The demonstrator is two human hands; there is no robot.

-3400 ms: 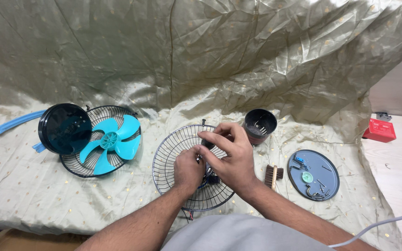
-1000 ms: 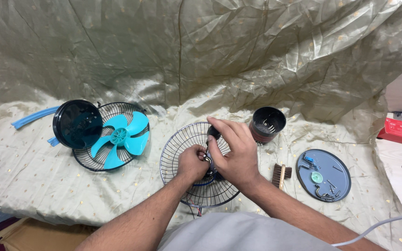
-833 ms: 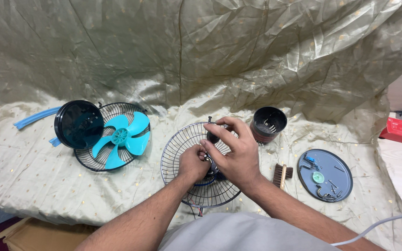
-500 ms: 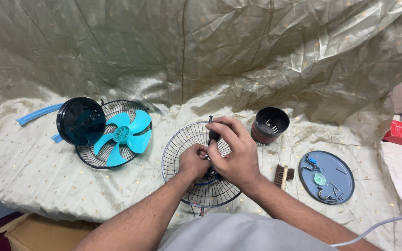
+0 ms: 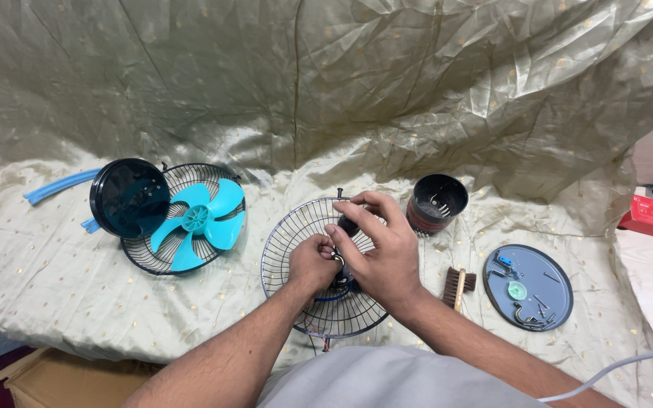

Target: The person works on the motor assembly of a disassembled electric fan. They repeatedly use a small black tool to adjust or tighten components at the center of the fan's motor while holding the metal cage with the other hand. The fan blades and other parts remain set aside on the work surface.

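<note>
Scanning from the cloth's left edge, I see a blue strip [image 5: 62, 183], a black round cover [image 5: 128, 198] and a wire grille [image 5: 183, 219] carrying the turquoise fan blade [image 5: 198, 223]. Near the middle of the gold cloth [image 5: 54, 287] lies a second wire guard [image 5: 326, 279], both hands meeting over its hub. My worry: the small dark part [image 5: 347, 224] could slip through the wires and vanish, since only fingertips pinch it. My left hand [image 5: 313, 263] is curled shut on the hub; my right hand [image 5: 379, 253] is half closed, pinching that part. Rightward sit a dark cup [image 5: 436, 202], a brush [image 5: 458, 282] and a grey disc [image 5: 529, 287].
</note>
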